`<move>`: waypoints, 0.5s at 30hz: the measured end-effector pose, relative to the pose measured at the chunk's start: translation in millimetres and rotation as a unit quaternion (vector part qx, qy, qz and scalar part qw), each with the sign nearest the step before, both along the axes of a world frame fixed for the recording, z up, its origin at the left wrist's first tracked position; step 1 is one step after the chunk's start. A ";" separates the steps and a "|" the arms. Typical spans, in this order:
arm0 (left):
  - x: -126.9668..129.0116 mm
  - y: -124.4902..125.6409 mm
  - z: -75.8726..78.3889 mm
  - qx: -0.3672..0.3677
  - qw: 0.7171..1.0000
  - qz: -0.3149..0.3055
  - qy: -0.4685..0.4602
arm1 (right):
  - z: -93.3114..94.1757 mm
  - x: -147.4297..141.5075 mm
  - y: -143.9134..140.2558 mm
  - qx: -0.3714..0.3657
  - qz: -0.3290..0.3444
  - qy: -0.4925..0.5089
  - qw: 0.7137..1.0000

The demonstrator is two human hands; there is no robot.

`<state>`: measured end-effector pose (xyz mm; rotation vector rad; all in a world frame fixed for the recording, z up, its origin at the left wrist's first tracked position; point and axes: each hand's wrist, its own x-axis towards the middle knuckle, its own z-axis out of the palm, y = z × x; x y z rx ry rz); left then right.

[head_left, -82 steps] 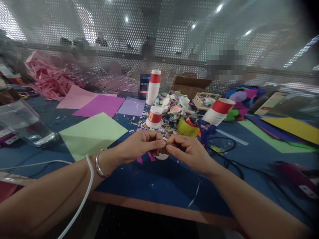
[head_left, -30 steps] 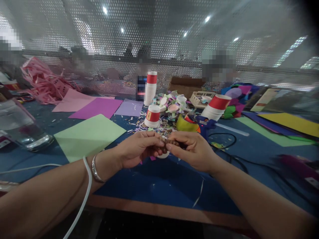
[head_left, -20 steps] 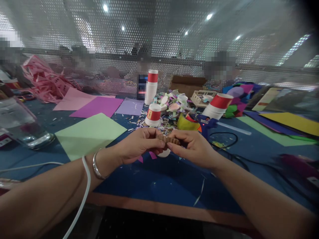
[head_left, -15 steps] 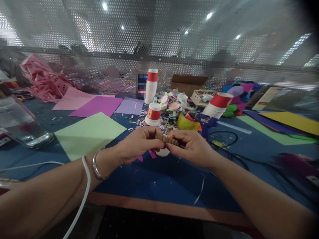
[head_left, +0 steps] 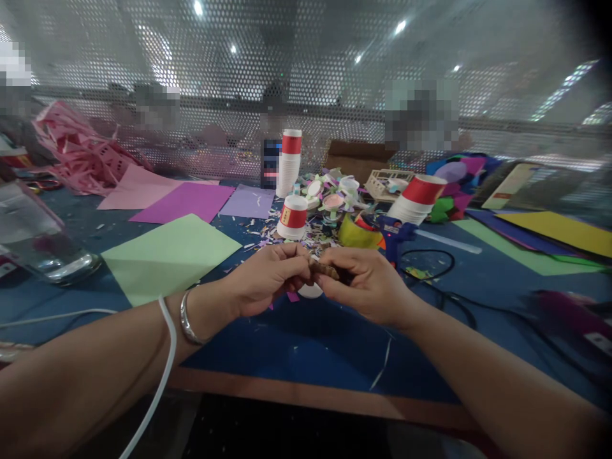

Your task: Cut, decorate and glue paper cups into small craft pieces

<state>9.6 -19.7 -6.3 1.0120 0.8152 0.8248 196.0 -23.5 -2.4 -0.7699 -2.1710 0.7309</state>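
Brown pleated strip [head_left: 324, 270] x1; 2 hands' grip.

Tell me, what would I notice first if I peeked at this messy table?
Two hands meet in the middle: the left hand and right hand pinch a small brown ridged strip between them. Behind them stand red-and-white paper cups amid colourful paper scraps, and a big light green sheet lies to the left.

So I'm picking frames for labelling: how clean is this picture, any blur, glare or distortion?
Head view: left hand and right hand fairly sharp, small brown ridged piece soft; purple object at right edge smeared; ceiling lights glare through the perforated metal screen; corners bend and darken.
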 end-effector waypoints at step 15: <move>4.1 -0.5 -3.2 -0.018 0.996 0.040 -0.078 | -3.4 -3.6 0.8 0.090 -0.091 0.006 0.992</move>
